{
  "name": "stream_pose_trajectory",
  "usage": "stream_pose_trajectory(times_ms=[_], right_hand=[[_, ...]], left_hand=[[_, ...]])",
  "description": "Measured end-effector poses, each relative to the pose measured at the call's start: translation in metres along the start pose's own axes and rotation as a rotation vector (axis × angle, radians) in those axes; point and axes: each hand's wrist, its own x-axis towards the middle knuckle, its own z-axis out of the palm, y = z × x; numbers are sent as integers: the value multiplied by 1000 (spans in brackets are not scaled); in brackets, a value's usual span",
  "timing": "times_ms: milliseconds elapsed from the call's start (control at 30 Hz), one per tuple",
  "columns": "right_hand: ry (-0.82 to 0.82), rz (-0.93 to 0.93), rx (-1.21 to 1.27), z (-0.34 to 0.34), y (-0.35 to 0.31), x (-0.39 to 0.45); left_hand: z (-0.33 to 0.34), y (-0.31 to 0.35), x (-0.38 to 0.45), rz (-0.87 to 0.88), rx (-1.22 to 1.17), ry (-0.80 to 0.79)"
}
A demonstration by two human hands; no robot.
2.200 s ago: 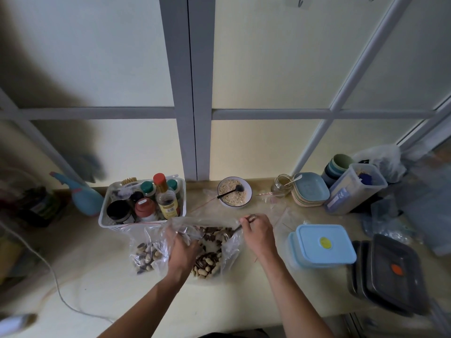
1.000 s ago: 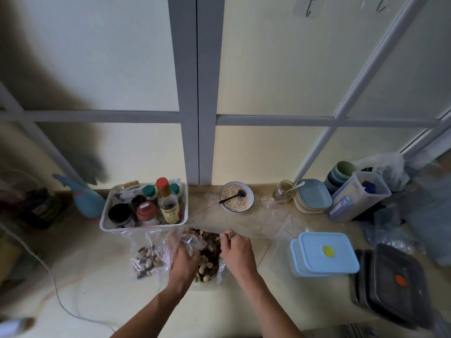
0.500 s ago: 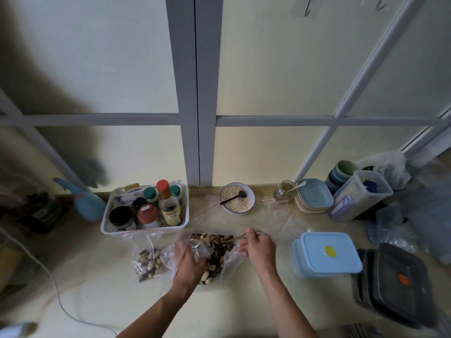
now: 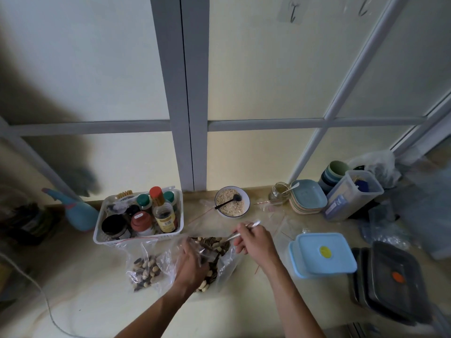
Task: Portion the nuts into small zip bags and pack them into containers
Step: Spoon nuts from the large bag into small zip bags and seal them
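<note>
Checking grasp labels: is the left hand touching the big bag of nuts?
Touching. The head view shows the left hand gripping the clear plastic of the big nut bag at its opening.

At ten o'clock a white plastic basket (image 4: pixel 102 236) holds sauce bottles and jars; a blue spray bottle (image 4: pixel 73 211) stands beside it. At twelve, a white bowl of oats (image 4: pixel 245 211) holds a black spoon (image 4: pixel 228 202).

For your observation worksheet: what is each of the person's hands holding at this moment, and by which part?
The right hand holds a metal spoon by its handle. The left hand grips the large nut bag by the plastic near its open mouth.
</note>
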Motion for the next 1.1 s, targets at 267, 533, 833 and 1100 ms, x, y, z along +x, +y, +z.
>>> stream_pose_trajectory(times_ms=[267,533,833,1100], right_hand=[[-444,-177,-83,7,1,-5],[-158,-283,137,-9,-2,5],[87,-306,41,-12,13,9],[200,-150,-408,14,43,9]], left_hand=[[0,-4,-1,51,-104,6],[-7,-9,-4,-43,-226,-34],[-4,8,-18,-5,-370,-26],[3,-28,-7,-3,-270,88]])
